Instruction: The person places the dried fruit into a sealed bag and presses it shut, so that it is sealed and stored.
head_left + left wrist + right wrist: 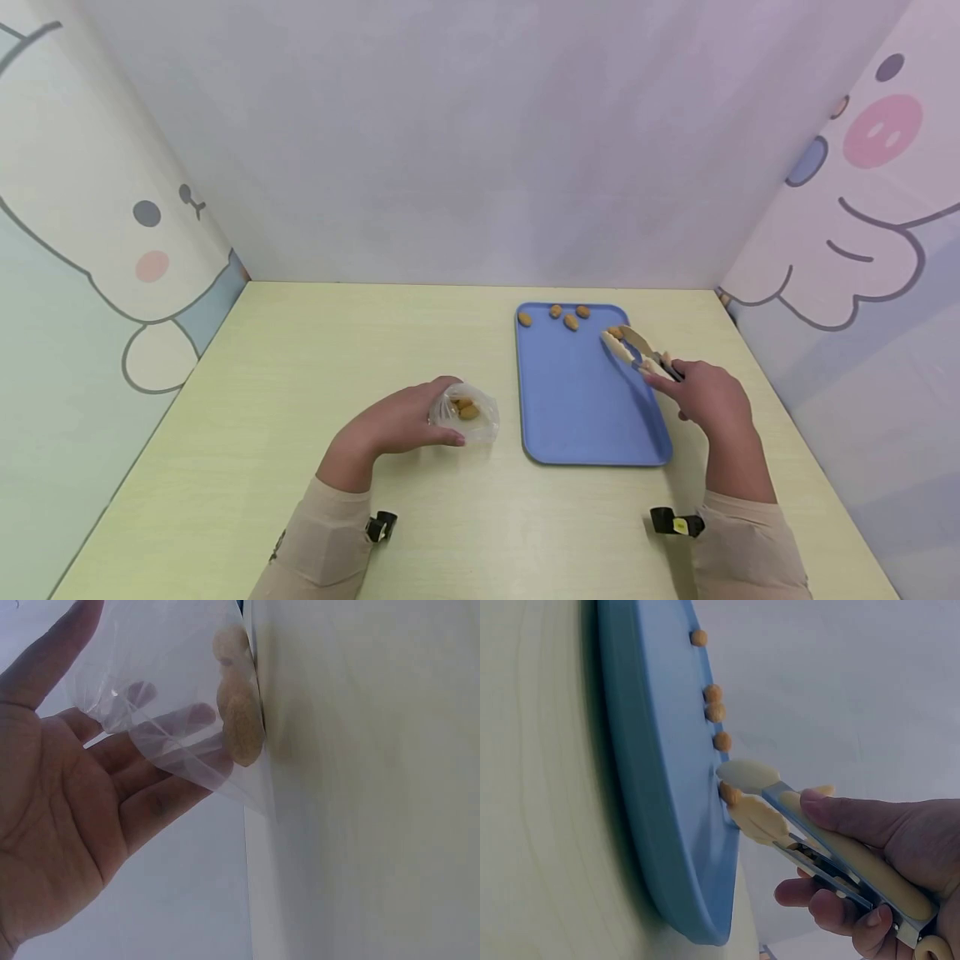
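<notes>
My left hand curls its fingers and thumb around a clear plastic bag on the table. Inside the bag lie a few brown nuts; they show through the film in the left wrist view as nuts at its bottom. In my right hand are tongs with cream tips and a metal frame. Their tips are on either side of one nut, at the right side of the blue tray. Whether they squeeze it I cannot tell.
Several more nuts lie along the far end of the tray. The pale wooden table meets a plain wall behind. Cartoon-printed panels stand on both sides.
</notes>
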{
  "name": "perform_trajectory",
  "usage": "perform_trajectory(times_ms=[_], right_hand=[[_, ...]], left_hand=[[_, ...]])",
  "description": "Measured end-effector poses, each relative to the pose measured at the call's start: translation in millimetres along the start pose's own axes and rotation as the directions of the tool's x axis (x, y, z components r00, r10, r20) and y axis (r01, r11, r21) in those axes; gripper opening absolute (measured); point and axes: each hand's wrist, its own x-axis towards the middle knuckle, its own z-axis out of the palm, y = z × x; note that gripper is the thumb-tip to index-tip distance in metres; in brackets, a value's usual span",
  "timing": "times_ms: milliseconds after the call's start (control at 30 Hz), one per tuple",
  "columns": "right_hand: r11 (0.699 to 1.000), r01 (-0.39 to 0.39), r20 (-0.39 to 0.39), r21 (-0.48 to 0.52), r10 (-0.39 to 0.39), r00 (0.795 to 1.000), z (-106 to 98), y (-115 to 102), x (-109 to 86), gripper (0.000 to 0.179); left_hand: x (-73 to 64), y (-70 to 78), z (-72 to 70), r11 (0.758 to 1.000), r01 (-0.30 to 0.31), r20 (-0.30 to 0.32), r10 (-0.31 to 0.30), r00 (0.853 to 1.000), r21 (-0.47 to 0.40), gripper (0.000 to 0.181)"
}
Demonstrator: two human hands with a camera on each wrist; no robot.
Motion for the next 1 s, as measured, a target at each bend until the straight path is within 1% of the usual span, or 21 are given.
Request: perform_trajectory(times_ms=[233,467,733,1000], right_hand=[[1.000,0.000,0.003,-0.008,0.000,1.000,-1.3,-0.3,-0.1,0.098],[1.000,-0.001,0.000,-0.002,0.001,1.000,-2.6,-1.0,-1.7,0.087],[1.000,0.010,-0.002,-0.010,-0.010,1.000,-1.3,1.4,-1.2,0.097],[1.000,0.020,-0.019,0.001,-0.020,1.000,-2.6,1.9,-2.8,0.097]], left_hand=[[-0.4,0.9,-1.0,1.000,-0.006,-0.001,0.006,1.000,0.003,0.081],[-0.2,0.7,-0.9,1.000,-0.006,-0.002,0.006,1.000,0.003,0.082],[-0.3,-0.4,0.3,1.000,0.006,-0.001,-0.006,1.000,-0.014,0.082],[0.2,-1.9,1.1,1.000,0.006,-0.004,-0.006,1.000,-0.015,0.082]])
